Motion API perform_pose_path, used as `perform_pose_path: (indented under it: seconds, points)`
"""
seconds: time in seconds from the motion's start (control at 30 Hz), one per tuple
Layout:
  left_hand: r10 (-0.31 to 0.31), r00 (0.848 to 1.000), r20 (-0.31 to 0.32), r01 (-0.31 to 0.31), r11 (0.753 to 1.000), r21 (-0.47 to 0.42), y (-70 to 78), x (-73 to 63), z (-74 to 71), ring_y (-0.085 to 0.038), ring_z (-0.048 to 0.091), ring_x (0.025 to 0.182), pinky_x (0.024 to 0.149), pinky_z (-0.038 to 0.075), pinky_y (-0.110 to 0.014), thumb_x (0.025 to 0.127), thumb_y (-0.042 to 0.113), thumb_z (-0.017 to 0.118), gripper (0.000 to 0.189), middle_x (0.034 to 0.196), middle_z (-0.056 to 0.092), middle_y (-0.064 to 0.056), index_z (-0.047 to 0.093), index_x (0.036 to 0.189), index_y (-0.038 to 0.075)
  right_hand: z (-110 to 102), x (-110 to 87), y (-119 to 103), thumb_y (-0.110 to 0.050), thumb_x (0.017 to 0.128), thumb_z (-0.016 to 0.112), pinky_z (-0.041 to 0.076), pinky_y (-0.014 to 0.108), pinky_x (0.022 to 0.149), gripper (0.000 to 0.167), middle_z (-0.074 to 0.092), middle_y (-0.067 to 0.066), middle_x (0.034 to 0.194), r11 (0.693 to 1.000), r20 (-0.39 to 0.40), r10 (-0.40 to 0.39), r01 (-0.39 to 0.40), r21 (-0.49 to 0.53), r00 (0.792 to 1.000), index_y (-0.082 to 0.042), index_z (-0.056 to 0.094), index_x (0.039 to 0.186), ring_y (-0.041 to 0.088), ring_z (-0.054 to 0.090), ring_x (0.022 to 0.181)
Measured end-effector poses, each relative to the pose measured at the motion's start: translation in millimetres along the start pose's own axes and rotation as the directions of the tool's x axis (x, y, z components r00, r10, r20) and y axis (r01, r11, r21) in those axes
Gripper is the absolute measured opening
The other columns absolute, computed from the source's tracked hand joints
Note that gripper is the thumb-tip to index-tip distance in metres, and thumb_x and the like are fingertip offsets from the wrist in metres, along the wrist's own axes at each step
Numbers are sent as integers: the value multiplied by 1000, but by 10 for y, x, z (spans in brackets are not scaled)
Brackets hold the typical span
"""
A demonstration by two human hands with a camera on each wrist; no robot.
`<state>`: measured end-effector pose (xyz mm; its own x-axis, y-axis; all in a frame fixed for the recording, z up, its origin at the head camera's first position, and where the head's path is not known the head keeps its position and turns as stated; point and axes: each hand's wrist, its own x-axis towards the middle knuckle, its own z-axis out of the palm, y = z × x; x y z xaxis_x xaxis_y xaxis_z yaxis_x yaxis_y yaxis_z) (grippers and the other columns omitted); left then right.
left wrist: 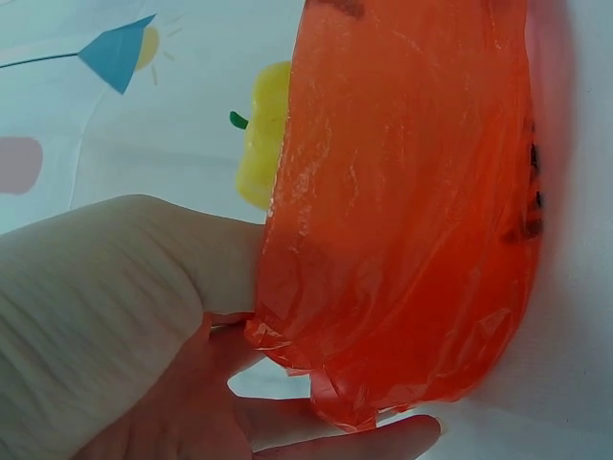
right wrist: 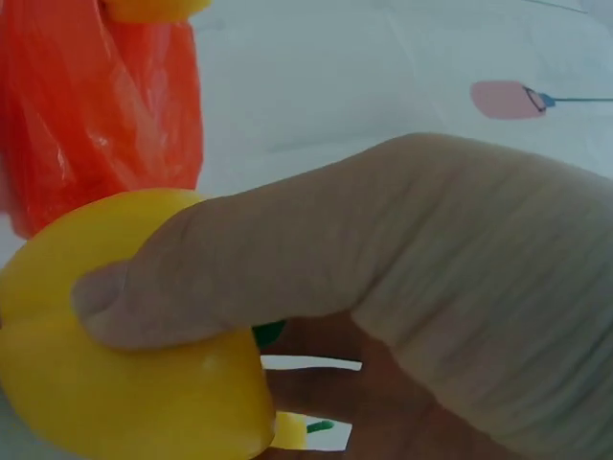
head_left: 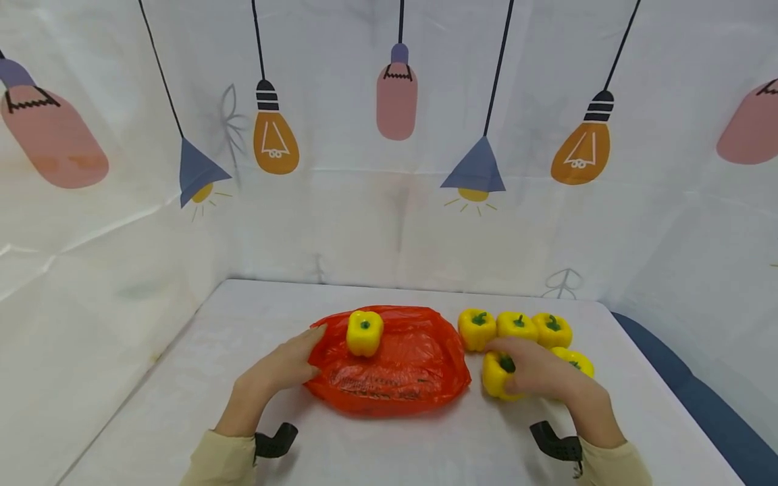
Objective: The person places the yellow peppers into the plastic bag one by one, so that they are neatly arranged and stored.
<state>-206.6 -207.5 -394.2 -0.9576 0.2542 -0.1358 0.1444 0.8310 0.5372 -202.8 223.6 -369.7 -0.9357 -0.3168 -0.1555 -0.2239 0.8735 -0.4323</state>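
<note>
A red plastic bag [head_left: 401, 378] lies in the middle of the white table, with dark print along its near side. My left hand [head_left: 279, 364] grips the bag's left edge; in the left wrist view the bag [left wrist: 402, 220] hides the thumb's tip, while the fingers reach past its lower end. One yellow bell pepper [head_left: 365, 334] rests at the bag's upper left; whether it sits on or inside the bag I cannot tell. To the right of the bag, my right hand [head_left: 537, 368] holds another yellow bell pepper [right wrist: 134, 383], its thumb pressed along the side.
Several more yellow bell peppers stand right of the bag: a row with one pepper [head_left: 477, 329] nearest the bag, and another pepper [head_left: 574, 361] partly behind my right hand. Beyond the table's right edge is a dark blue surface [head_left: 675, 385]. A lamp-printed white cloth [head_left: 352, 223] hangs behind.
</note>
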Motion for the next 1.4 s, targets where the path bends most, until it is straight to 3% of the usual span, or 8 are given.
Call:
perform_pose_path:
  seconds: [0.17,0.23,0.43,0.53,0.87,1.13,1.4]
  points:
    - [11,1000,-3,-11,1000,-8,14,-1,2,-37,37,145,114,37,-61,87,5,66,75,158,39,-13,33,154,5,-36,5,-83,-2,72,79,45,61,105,64,61,2,135,997,-77,-71,71,2,995,-18,63,132,27,54,122]
    - [15,1000,-4,-15,1000,-7,14,0,1,-37,37,145,114,36,-60,87,5,65,75,158,39,-13,33,154,4,-59,12,-117,-5,74,78,48,58,102,62,61,4,134,994,-110,-111,112,-4,988,-15,62,133,28,55,119]
    - [10,1000,-6,-10,1000,-1,13,3,-3,-37,37,145,114,37,-60,87,5,65,74,158,39,-13,33,154,5,-70,82,-236,-10,75,75,51,37,85,61,60,1,127,975,-230,-218,222,-6,949,-15,60,134,18,54,101]
    - [10,1000,-4,-10,1000,4,20,9,-7,-38,37,145,114,37,-60,88,6,65,74,158,39,-13,33,155,5,-42,122,-326,-9,75,74,52,36,86,61,60,-2,129,966,-263,-246,257,8,933,-17,59,134,16,54,103]
    - [7,1000,-1,-7,1000,6,35,4,-24,-37,37,145,115,36,-59,88,6,66,74,158,40,-13,33,154,5,160,364,-639,-16,76,72,52,43,97,68,56,-2,137,966,-197,-251,259,19,948,-18,52,141,17,54,112]
    - [-7,1000,13,7,1000,22,19,33,-15,-36,35,147,116,35,-60,89,9,65,73,160,37,-13,32,155,5,350,634,-793,-20,77,71,47,50,108,71,54,-1,142,974,-162,-204,217,69,966,-17,47,143,19,53,122]
    - [-8,1000,20,8,1000,23,10,48,5,-35,35,147,116,34,-58,90,10,66,73,160,37,-11,32,155,6,512,861,-869,-19,76,72,51,44,102,65,59,-2,128,966,-161,-231,246,84,960,-16,49,137,17,53,110]
